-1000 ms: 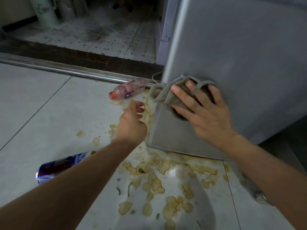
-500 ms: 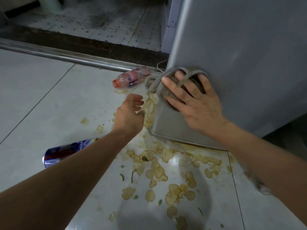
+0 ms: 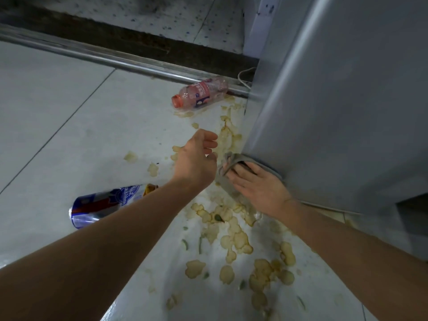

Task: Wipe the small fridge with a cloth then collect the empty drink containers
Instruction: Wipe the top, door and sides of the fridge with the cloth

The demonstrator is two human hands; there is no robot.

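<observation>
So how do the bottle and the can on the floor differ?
The bottle is clear plastic with a pink label and orange cap; the can is shiny metal printed blue, red and white. The bottle lies far from the hands, against the metal door track near the fridge; the can lies nearer, partly hidden by the left forearm. Both lie on their sides on the tiled floor, untouched.

Pale crushed chips (image 3: 234, 237) and green scraps (image 3: 185, 244) litter the white tiled floor (image 3: 58, 126). A metal threshold rail (image 3: 104, 57) crosses the doorway, with a white cord (image 3: 243, 76) beside it.
</observation>
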